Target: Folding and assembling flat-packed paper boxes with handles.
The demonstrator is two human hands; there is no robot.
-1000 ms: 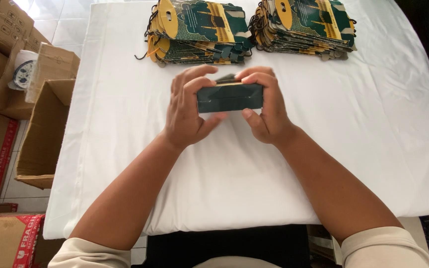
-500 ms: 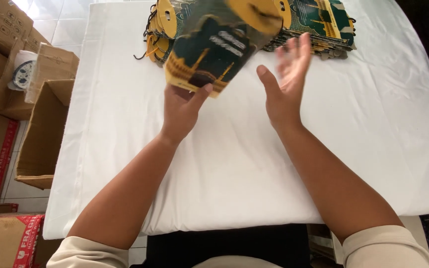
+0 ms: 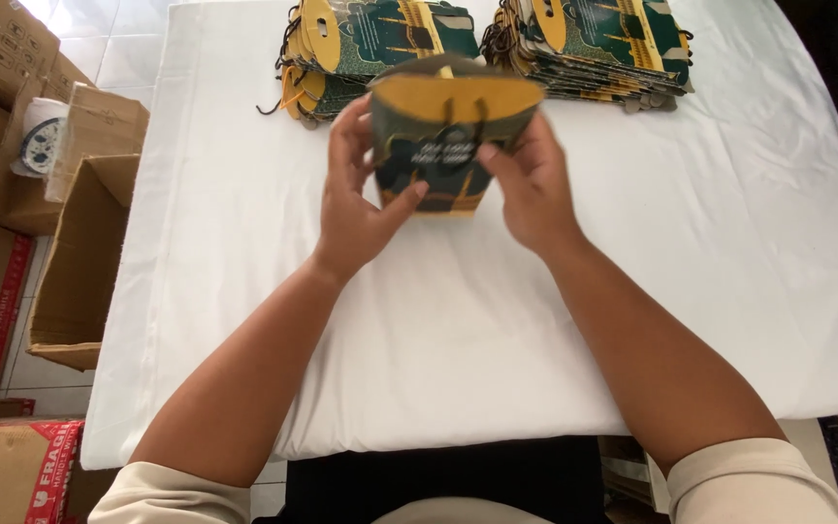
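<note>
Hands: left hand (image 3: 353,209), right hand (image 3: 528,189) both grasping opened green-yellow paper bag (image 3: 443,136); inside hidden.

Green-and-yellow paper bag (image 3: 448,146), opened, upper centre. Two stacks of flat bags: stack one (image 3: 370,44) top centre, stack two (image 3: 598,44) top right. Brown cardboard boxes (image 3: 12,146) along left edge.
</note>
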